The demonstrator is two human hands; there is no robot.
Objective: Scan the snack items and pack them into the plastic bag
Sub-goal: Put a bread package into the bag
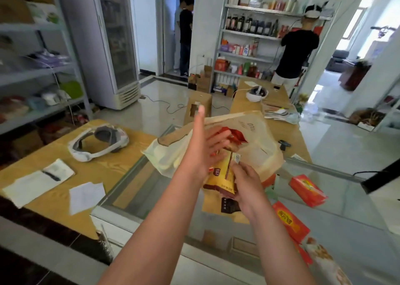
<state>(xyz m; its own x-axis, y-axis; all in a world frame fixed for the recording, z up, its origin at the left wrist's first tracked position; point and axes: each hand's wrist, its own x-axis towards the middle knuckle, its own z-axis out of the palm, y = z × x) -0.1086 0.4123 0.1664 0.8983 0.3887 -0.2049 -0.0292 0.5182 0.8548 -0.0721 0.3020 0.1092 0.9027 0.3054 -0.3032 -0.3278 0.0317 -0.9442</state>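
Yellow packet [223, 176] | right hand [246, 185] pinches it | left hand [201, 148] splayed, seemingly on bag [259, 142]

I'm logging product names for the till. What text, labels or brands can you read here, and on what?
Nothing reads clearly.
plastic bag: faint print, too blurred.
yellow snack packet: red logo, small print, too blurred.
red packet: yellow characters, blurred, unreadable.

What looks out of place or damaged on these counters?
Nothing is spilled. A white headset lies on the wooden table by loose papers, odd in a shop. The red snack packets lie askew on the glass counter.
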